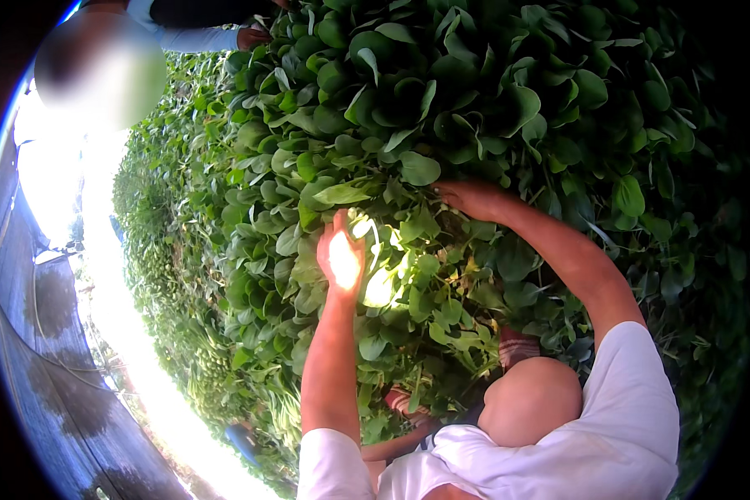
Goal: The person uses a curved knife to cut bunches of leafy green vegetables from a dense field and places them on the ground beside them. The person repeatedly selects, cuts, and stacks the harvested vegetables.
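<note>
Dense leafy green plants (pixel 412 106) with rounded leaves fill the middle of the view. My left hand (pixel 344 253) reaches in among them, lit by a bright patch of sun, beside a pale yellow-green leaf (pixel 344 192). Whether its fingers hold a stem cannot be made out. To the right, my right hand (pixel 472 199) is low among the stems, just below a broad round leaf (pixel 420 169); foliage hides its fingertips. Sunlit leaves (pixel 381 287) and small weedy plants lie between and below my hands.
At the upper left, a co-worker's sleeved arm (pixel 200 40) reaches into the plants. My bent knee (pixel 531 400) and striped socks (pixel 517 349) are close below my hands. Bundled pale stems (pixel 284 412) lie lower left, near a blue object (pixel 242 440). Netting (pixel 56 350) hangs at the far left.
</note>
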Motion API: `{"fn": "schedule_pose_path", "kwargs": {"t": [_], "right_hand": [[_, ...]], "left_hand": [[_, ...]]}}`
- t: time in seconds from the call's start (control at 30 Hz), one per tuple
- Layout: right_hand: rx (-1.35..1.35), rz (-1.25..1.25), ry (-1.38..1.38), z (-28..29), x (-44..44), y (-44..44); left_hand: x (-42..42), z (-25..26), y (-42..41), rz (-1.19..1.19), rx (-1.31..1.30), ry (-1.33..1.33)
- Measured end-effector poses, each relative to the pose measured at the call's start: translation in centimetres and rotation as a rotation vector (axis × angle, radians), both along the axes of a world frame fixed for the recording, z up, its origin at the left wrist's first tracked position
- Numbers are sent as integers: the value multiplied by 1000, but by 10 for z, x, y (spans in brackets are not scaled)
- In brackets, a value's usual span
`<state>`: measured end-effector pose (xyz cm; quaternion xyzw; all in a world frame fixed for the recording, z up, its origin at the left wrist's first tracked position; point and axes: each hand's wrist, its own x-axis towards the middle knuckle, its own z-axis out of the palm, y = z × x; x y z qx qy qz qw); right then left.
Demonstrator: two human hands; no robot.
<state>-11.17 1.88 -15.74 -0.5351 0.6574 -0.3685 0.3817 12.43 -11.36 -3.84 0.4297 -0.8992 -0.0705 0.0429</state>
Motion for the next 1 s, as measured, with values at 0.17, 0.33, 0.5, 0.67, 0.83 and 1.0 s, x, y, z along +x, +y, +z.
{"fn": "schedule_pose_path", "kwargs": {"t": [0.17, 0.33, 0.5, 0.67, 0.83, 1.0], "right_hand": [[251, -301, -461, 46, 16, 32], [245, -402, -1430, 91, 58, 50], [179, -335, -1496, 114, 70, 54], [99, -317, -1261, 125, 69, 63], [8, -359, -801, 112, 67, 78], [-109, -440, -451, 134, 87, 89]], "left_hand": [[38, 14, -3, -202, 297, 625], [44, 48, 44, -276, -58, 342], [69, 56, 78, -415, -103, 226], [85, 54, 96, -533, -47, 218], [88, 91, 109, -360, 301, -90], [61, 161, 115, -48, 437, 227]]}}
